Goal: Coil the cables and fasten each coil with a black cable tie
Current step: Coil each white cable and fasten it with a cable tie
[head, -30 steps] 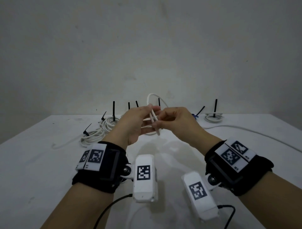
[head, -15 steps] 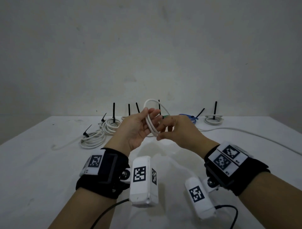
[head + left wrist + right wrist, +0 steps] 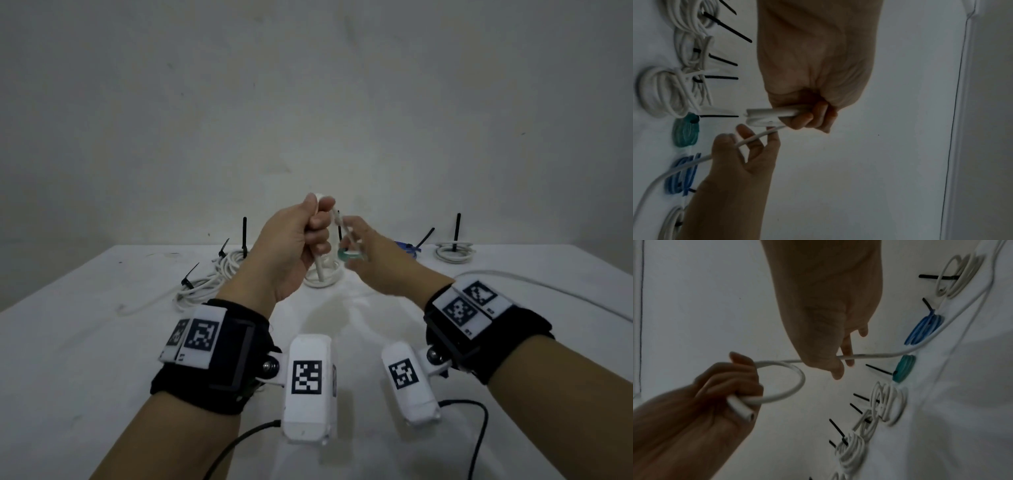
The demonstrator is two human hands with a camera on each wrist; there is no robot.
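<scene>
A white cable (image 3: 795, 382) is bent into one small loop in the air over the table. My left hand (image 3: 318, 233) is a fist gripping the loop and the cut cable end (image 3: 764, 116), which sticks out below the fingers (image 3: 742, 410). Just right of it, my right hand (image 3: 352, 236) pinches the running length of cable (image 3: 869, 356) between thumb and forefinger, its other fingers spread. From there the cable drops away to the right across the table (image 3: 548, 291). No loose black tie shows in either hand.
Along the back of the white table (image 3: 102, 377) lie tied coils with black tie tails standing up: white ones at left (image 3: 219, 274), a teal one (image 3: 349, 254), a blue one (image 3: 407, 247), a white one at right (image 3: 454, 251). A wall rises behind.
My left hand has closed from an open palm into a fist round the loop and risen. My right hand has let go of the loop and now holds the running length.
</scene>
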